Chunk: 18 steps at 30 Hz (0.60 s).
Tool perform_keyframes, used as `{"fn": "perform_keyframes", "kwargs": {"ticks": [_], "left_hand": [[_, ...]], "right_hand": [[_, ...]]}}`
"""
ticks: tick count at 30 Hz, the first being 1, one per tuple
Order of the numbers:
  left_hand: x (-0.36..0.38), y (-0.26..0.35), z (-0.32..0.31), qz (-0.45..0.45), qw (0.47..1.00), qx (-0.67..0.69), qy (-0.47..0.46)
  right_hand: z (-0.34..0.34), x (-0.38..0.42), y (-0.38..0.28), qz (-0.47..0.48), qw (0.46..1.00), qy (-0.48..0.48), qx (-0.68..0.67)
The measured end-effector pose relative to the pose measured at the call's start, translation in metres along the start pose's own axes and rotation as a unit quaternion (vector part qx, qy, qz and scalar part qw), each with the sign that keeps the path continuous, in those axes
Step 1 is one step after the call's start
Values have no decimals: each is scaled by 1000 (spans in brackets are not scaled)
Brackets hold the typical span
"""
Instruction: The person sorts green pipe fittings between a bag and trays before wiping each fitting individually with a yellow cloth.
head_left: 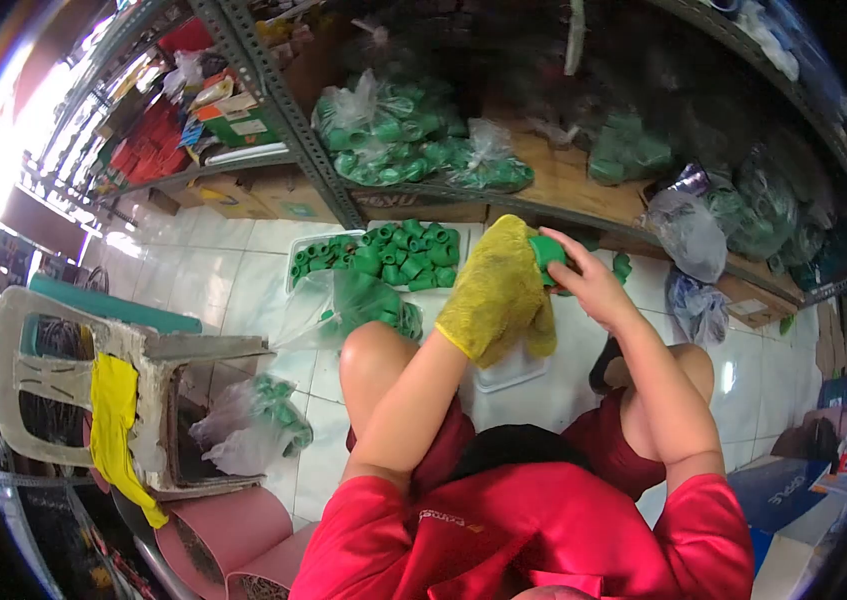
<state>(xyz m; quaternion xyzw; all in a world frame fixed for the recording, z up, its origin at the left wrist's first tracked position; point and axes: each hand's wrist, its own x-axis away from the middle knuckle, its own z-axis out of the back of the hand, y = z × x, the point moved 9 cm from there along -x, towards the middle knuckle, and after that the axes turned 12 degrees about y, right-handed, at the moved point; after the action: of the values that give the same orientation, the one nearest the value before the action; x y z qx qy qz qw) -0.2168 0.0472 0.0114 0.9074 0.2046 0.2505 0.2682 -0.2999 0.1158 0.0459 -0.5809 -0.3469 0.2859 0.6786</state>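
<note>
Green fitting [547,250] is held between the fingers of the right hand [593,287], bare, curled round its right side, grip narrow. The fitting is located up and to the left of the right palm, out at the fingertips, in front of the knees and above the floor [328,400]. Its left side is met by the yellow mitt [495,285], worn on the left hand; mitt and fitting look to be in contact, so neither hand is clearly nearer. Long axis can't be fixed: too little of the body is exposed, and any bore is not made out.

Hidden: left fingers are fully covered by the mitt, so their spread or grip can't be determined. Far side of the fitting is not shown. A small white tray [511,376] is partly masked by the mitt; its contents can't be read. The loose fittings [408,252] in the larger tray [292,278] are partly covered by a clear bag [328,300]. A green piece [622,267] past the right wrist is only partly seen.
</note>
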Motion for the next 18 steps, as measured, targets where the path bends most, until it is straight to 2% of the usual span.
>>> {"fn": "perform_keyframes", "kwargs": {"ticks": [1,2,3,4,5,6,7,8,9,10,11,12,13,15,17,18], "left_hand": [[-1,1,7,-5,1000,3,6],[0,15,6,-120,980,-160,-7],[2,25,-1,-229,920,-317,-19],[-9,19,2,-187,941,-283,11],[-1,31,-8,-190,941,-281,17],[22,54,-43,-327,839,-434,-29],[43,61,-68,-443,693,-564,-73],[52,54,-69,-534,589,-601,-80],[45,44,-64,-535,589,-601,-74],[33,14,-65,-520,431,-733,-82],[28,-4,-62,-482,256,-834,-85],[32,-14,-59,-432,193,-872,-127],[27,-13,-54,-430,196,-873,-120],[19,10,-44,-473,519,-708,-74],[20,7,-30,-503,540,-672,-66],[25,8,-27,-531,559,-634,-62]], "right_hand": [[-3,4,-8,56,997,-23,52],[-2,7,-21,152,983,-5,99],[-1,8,-22,153,983,-13,99],[2,9,-19,114,990,-24,86],[3,9,-14,74,994,-33,71],[10,7,1,15,1000,12,22],[13,5,6,13,1000,6,23],[18,4,22,-63,998,-8,-20],[17,5,33,-138,988,-22,-61],[22,7,35,-155,988,-6,-1],[23,8,35,-155,988,-12,5],[24,8,34,-145,989,-20,29],[24,7,32,-134,989,-27,52],[21,10,24,-102,992,-1,79],[13,8,3,106,978,-22,177],[8,13,-5,131,959,-59,244]]}}
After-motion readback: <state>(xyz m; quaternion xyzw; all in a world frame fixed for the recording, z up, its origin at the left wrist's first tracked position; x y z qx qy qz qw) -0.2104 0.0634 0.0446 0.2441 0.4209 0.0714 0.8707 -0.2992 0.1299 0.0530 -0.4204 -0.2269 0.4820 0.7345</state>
